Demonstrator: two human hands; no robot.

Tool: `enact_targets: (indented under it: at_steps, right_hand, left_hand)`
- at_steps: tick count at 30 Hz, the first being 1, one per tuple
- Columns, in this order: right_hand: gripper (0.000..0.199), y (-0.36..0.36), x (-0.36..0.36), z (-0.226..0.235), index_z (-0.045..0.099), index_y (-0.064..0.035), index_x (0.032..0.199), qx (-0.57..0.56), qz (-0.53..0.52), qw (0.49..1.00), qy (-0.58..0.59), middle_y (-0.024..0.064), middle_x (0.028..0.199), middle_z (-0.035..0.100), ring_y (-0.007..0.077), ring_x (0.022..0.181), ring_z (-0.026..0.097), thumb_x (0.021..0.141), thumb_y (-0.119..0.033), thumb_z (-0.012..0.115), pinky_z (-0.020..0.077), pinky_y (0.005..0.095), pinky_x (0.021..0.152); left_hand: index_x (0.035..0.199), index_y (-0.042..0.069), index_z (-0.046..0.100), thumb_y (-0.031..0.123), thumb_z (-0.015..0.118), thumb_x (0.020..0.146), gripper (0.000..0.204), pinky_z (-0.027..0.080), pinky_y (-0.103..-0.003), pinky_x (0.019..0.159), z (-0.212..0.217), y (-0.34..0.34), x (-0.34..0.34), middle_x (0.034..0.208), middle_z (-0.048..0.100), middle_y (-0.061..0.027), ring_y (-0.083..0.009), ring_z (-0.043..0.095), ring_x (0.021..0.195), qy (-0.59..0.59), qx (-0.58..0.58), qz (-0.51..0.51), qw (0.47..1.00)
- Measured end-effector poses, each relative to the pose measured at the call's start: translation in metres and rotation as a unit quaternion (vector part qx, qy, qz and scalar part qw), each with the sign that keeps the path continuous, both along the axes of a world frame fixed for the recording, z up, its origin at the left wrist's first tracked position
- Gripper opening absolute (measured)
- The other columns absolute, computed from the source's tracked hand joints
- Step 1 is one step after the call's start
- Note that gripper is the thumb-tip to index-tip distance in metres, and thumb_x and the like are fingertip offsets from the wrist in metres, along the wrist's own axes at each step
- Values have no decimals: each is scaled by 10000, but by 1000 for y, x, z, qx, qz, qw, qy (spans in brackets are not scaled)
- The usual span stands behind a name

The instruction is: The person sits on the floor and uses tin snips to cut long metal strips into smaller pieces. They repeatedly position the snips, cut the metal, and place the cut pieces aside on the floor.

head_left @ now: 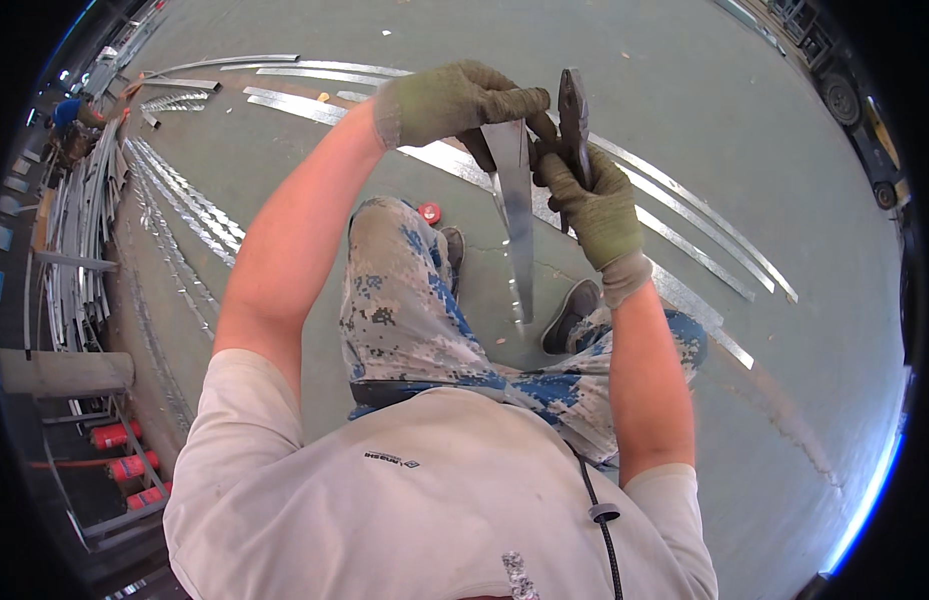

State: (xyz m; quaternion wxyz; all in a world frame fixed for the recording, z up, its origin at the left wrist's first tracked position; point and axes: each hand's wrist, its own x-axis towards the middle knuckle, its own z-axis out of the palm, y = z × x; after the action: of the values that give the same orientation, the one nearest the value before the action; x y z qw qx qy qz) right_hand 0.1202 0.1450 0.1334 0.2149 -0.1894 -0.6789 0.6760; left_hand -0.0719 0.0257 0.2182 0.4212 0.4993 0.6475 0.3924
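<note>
The landmark here is the narrow metal strip (517, 215) that the person holds up in front of the body, its long face turned toward the camera and its lower end hanging free above the knees. The left hand (454, 100), in a green work glove, pinches the top of the strip from the left side, the grip pressed together on the metal edge; held this way, the strip seems steadied so that it does not twist. The right hand (594, 205), gloved the same, sits just right of the strip and is wrapped tight around the handles of a pair of dark pliers (572, 120), whose head stands up beside the strip's top edge. Whether the pliers actually bite the metal cannot be told, since the fingers cover the meeting point.

Below the strip are the person's legs in blue-spotted trousers (414, 310), with one dark shoe (571, 315) just right of its lower end and a small red cap (430, 212) on the floor to its left. Behind the strip, long flat metal strips (684, 235) lie spread over the green floor (744, 420), running out both ways. Far left of it, more metal pieces are stacked on a rack (79, 240), with red cylinders (124, 465) below and another person (69, 115) at the top corner. Nothing stands between the hands and the strip; only the loose strips on the floor crowd the feet.
</note>
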Motion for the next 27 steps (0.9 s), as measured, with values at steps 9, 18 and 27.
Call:
enact_targets:
  at_steps: [9,18,27]
  right_hand:
    - [355,-9,8,-8,724,-16,1135,5,-44,999,19,6,901,701,73,739,589,897,-254,839,471,253,617]
    - [306,-5,21,1,721,-11,1068,15,-100,995,-3,-13,807,686,65,681,563,896,-237,835,455,247,589]
    - [301,70,49,9,723,-7,1024,37,-281,955,85,43,853,724,117,682,632,884,-236,857,502,295,601]
  left_hand:
    - [1051,33,809,412,779,945,394,552,-296,650,7,16,15,889,750,-33,-104,653,781,30,-2,15,999]
    - [1092,24,781,384,777,945,389,603,-292,766,27,41,30,931,757,-47,-123,710,835,16,68,-23,997]
    - [1377,28,639,381,610,1055,479,561,-347,1013,-70,22,0,1254,712,-116,-201,692,1135,-122,94,132,979]
